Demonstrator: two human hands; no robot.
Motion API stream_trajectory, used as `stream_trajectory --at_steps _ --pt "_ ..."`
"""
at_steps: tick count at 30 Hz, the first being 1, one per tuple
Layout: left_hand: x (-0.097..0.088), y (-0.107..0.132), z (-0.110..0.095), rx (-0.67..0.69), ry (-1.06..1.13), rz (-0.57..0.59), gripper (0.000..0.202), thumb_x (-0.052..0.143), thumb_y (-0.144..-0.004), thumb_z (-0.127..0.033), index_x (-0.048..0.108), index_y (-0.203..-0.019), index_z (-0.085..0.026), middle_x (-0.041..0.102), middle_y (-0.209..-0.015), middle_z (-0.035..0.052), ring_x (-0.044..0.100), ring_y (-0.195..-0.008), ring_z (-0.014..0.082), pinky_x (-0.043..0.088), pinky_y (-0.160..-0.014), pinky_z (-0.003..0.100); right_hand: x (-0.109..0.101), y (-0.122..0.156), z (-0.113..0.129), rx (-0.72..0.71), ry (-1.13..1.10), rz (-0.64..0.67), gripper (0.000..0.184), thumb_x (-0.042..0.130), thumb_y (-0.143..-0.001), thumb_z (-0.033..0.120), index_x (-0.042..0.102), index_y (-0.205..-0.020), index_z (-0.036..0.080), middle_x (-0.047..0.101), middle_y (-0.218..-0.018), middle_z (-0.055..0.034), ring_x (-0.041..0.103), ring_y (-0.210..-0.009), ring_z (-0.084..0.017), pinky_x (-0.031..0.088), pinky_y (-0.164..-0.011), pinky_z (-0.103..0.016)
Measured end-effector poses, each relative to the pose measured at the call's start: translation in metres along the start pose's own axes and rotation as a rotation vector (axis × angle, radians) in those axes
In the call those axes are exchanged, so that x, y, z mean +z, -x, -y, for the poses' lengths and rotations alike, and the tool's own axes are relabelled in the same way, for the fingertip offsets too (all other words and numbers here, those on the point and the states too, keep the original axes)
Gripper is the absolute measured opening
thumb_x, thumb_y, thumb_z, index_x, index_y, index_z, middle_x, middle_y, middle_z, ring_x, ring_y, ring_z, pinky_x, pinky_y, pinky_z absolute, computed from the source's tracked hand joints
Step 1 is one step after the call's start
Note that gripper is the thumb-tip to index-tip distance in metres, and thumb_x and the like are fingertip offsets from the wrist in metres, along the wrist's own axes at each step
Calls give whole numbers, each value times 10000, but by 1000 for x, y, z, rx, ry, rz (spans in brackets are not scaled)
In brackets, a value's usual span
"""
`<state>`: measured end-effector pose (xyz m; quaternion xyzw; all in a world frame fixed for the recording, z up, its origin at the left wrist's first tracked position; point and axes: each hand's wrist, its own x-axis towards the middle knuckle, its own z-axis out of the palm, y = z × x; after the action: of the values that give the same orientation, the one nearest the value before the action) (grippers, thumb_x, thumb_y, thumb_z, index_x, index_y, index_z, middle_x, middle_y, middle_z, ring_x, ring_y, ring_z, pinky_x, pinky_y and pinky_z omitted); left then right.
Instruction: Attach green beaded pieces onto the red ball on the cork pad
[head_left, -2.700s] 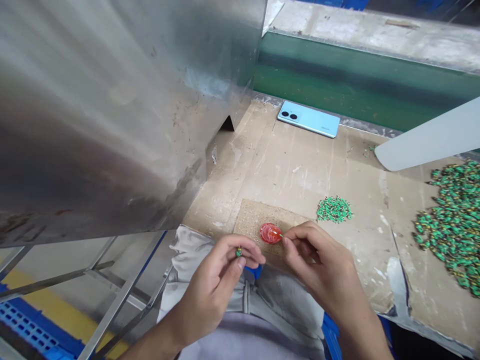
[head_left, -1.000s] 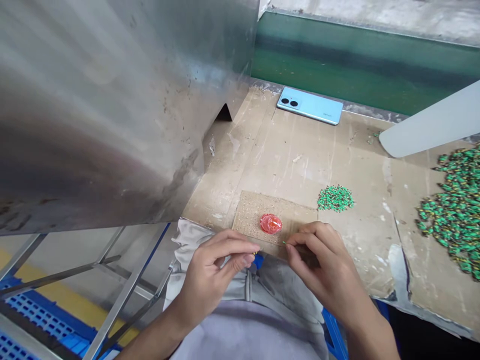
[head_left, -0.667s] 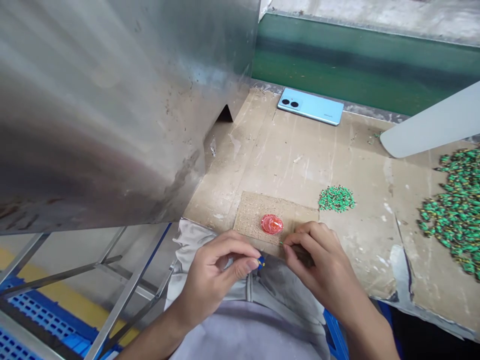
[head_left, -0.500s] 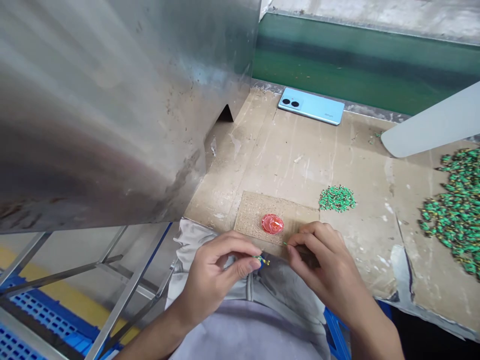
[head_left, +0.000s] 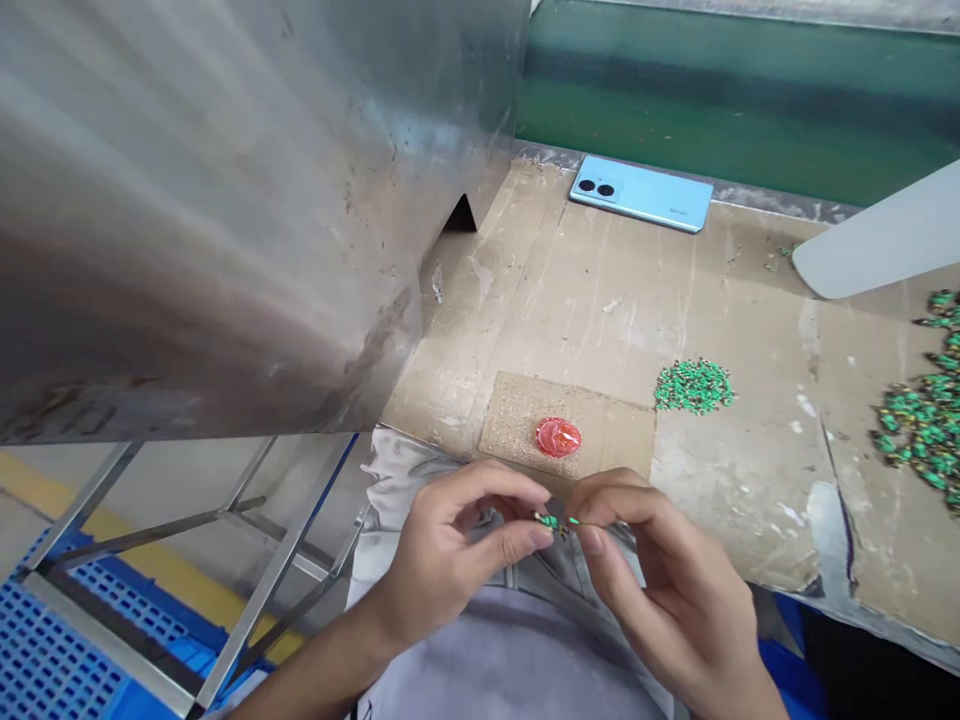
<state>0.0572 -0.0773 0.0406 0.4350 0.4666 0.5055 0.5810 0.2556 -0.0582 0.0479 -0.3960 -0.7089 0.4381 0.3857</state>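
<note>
My left hand (head_left: 457, 560) and my right hand (head_left: 660, 570) meet in front of my body. The left thumb and fingers pinch a small green-and-gold beaded piece (head_left: 550, 521). My right fingertips hold a thin green stick (head_left: 575, 521), its end at that piece. The two are touching or very close; the fingers partly hide the contact. A shiny red disc (head_left: 558, 437) lies on a speckled cork mat (head_left: 615, 430), just beyond both hands and touching neither.
A small pile of green pieces (head_left: 694, 386) and a larger one (head_left: 926, 430) lie on a worn cardboard surface (head_left: 600, 320). A pale blue phone (head_left: 641, 193) lies at the back. A steel hood (head_left: 210, 220) looms left; a white panel (head_left: 877, 245) intrudes right.
My hands have come together, bringing the small piece and the green stick to one point. The view has shifted slightly, so the surface sits a little lower and further right.
</note>
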Motion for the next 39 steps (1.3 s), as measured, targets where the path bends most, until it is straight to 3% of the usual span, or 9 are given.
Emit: stream_trajectory --at_steps 7,13,17,25,39 --pt "0 -1 2 60 52 51 93 852 -919 -151 854 -960 -235 811 -911 30 756 -895 170 610 -849 258 5 3 3 106 -34 -37 100 601 -1066 182 621 -1031 274 705 -869 6 694 -756 -129 593 -665 -209" --pt "-2 2 0 45 -74 0 77 878 -907 -235 859 -981 -223 848 -937 52 788 -877 198 626 -803 269 6 3 5 126 -36 6 100 609 -1057 191 630 -1013 278 713 -831 18 699 -721 -135 575 -623 -212" --pt "-3 1 -5 136 -155 36 71 853 -926 -189 866 -981 -231 856 -924 47 795 -867 201 636 -824 292 2 -1 9 160 -43 30 115 623 -1052 199 647 -972 278 706 -784 37 684 -686 -127 569 -614 -200" --pt "-3 -4 -3 280 -110 91 122 877 -894 -154 857 -1009 -191 855 -917 66 804 -833 177 649 -769 230 -7 -5 18 236 -70 99 139 643 -1044 271 674 -909 263 705 -753 39 663 -662 -123 559 -607 -196" --pt "-3 -5 0 287 -121 140 94 874 -884 -116 840 -955 -168 825 -882 63 781 -811 159 638 -770 215 -13 -10 19 282 -87 180 154 641 -1022 251 670 -871 262 698 -738 67 638 -642 -88 527 -596 -152"
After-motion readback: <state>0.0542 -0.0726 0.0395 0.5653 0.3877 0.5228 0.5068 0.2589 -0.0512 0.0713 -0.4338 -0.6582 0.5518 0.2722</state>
